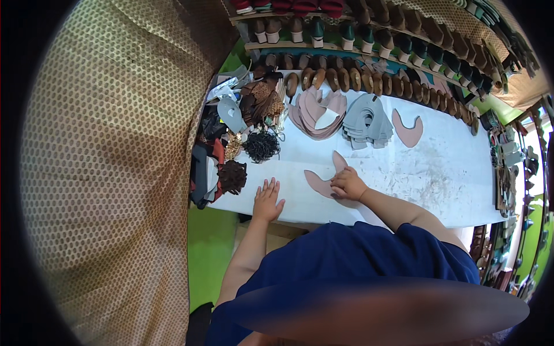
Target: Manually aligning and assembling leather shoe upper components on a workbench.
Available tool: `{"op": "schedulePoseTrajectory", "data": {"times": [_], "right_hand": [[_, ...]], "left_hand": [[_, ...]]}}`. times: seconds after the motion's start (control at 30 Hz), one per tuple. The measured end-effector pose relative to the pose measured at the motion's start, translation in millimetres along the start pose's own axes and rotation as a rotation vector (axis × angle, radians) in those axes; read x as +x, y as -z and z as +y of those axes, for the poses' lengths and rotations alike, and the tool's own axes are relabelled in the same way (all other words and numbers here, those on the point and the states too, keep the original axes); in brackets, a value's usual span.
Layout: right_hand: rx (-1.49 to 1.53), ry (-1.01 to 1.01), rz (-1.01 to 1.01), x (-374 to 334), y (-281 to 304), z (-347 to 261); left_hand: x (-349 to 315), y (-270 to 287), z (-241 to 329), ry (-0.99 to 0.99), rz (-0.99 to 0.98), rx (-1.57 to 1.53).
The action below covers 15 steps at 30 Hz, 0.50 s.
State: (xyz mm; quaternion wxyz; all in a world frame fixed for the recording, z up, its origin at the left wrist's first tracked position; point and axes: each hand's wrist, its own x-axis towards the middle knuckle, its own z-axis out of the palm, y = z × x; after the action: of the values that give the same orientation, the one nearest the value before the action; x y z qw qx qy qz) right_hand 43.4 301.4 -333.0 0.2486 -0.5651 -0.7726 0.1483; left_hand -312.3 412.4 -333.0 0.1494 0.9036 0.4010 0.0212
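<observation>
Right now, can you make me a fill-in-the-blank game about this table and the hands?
1. The ____ hand touches a pink U-shaped cutout.
2. The left hand rests on the ____ tabletop.
3. The stringy tangle is coloured ____.
4. The pink stack sits to the ____ of the grey stack.

Missing words: right; white; black; left.

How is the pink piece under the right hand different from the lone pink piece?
The right hand partly covers the near pink piece; the lone pink piece lies untouched. The near one opens toward the upper left, the lone one toward the table's far side. Both are curved like a U.
</observation>
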Motion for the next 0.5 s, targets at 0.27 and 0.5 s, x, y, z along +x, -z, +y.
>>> {"op": "schedulePoseTrajectory", "data": {"times": [0.27, 0.5], "right_hand": [[-0.028, -0.080, 0.010, 94.2, -34.0, -34.1], [-0.319, -0.046, 0.168, 178.2, -75.7, -39.0]], "left_hand": [[-1.1, 14.3, -12.6, -0.007, 0.003, -0.009], [-0.5, 13.1, -15.9, -0.019, 0.003, -0.020]]}}
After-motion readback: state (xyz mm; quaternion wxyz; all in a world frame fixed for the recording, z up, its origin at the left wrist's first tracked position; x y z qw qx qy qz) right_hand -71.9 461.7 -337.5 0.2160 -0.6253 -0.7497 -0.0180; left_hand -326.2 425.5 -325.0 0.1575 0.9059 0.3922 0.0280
